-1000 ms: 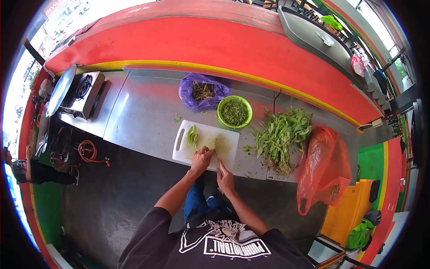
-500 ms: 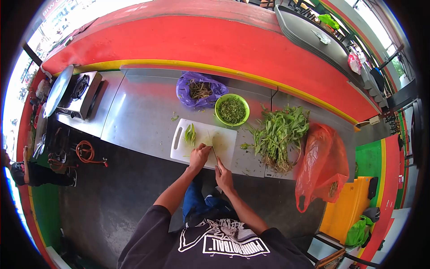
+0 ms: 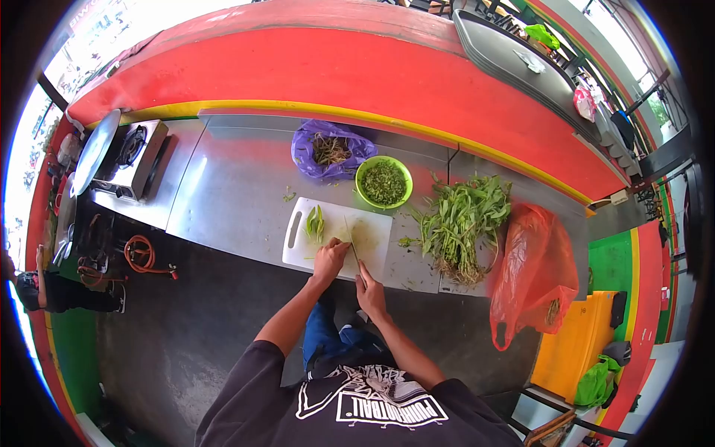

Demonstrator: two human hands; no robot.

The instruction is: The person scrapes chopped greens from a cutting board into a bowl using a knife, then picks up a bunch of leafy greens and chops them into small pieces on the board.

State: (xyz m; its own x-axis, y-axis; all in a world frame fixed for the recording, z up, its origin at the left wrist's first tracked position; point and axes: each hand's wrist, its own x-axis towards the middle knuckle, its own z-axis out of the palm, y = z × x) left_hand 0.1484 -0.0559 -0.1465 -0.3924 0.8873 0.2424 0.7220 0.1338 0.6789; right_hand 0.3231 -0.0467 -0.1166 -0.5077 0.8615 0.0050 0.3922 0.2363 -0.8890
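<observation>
Right hand [image 3: 370,294] stays clenched on a knife [image 3: 354,253] at the cutting board's [image 3: 372,231] 6 o'clock edge, left hand [image 3: 330,257] curled alongside (grip unclear), neither shifted in a second, greens [image 3: 462,220] at 3 o'clock on the bench [image 3: 231,194].

Purple bag [image 3: 328,153] beside green bowl [image 3: 383,182]; leafy pile [image 3: 462,223] beside orange bag [image 3: 532,276]; gas stove [image 3: 134,158] far left.

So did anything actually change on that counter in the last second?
Nothing visibly moved. The left hand still presses down at the near edge of the cutting board, and the right hand still holds the knife beside it. Nothing was picked up or let go; the green bowl, purple bag and pile of greens lie as before.
</observation>
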